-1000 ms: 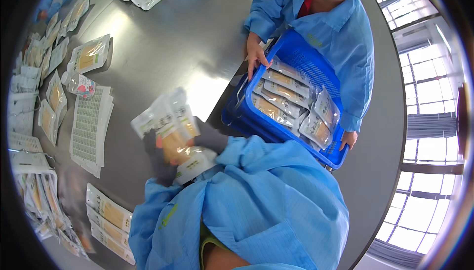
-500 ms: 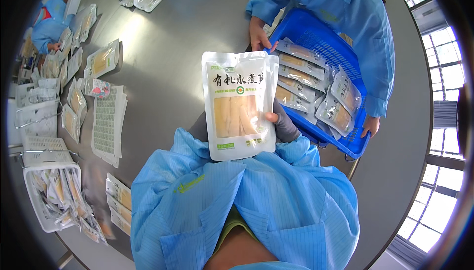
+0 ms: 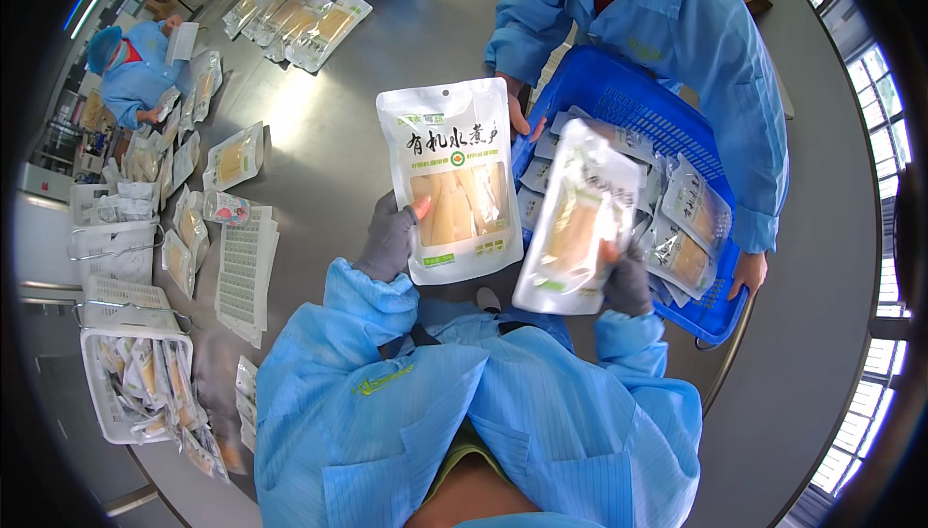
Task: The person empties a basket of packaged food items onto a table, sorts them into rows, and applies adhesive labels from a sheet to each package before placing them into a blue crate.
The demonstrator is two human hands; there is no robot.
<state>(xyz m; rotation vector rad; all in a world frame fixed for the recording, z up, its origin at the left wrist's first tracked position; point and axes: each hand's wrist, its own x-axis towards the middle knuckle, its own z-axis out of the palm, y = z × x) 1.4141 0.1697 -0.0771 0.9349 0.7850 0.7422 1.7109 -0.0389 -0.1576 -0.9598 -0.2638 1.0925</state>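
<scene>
My left hand point(image 3: 387, 238), in a grey fingerless glove, grips the left edge of a white pouch of bamboo shoots point(image 3: 454, 209). Its clear window faces me and shows pale yellow pieces. A second such pouch point(image 3: 570, 224), tilted and blurred by motion, is in my right hand point(image 3: 628, 279), also gloved in grey. The two pouches are apart, side by side in front of my chest. Just beyond the right one is a blue plastic basket point(image 3: 619, 79) with several similar pouches point(image 3: 688, 201) inside. A co-worker across from me has both hands on this basket.
On the left stand white baskets point(image 3: 101, 402) full of pouches. Near them lie printed sheets point(image 3: 244, 272) and loose pouches point(image 3: 235, 158) on the metal table point(image 3: 329, 151). More pouches point(image 3: 331, 30) lie at the far edge by another person's hands. A further co-worker point(image 3: 135, 74) is far left.
The two pouches, held together before, are now apart: one in each hand. My right hand has moved right toward the basket. My view has shifted, showing more of the far side.
</scene>
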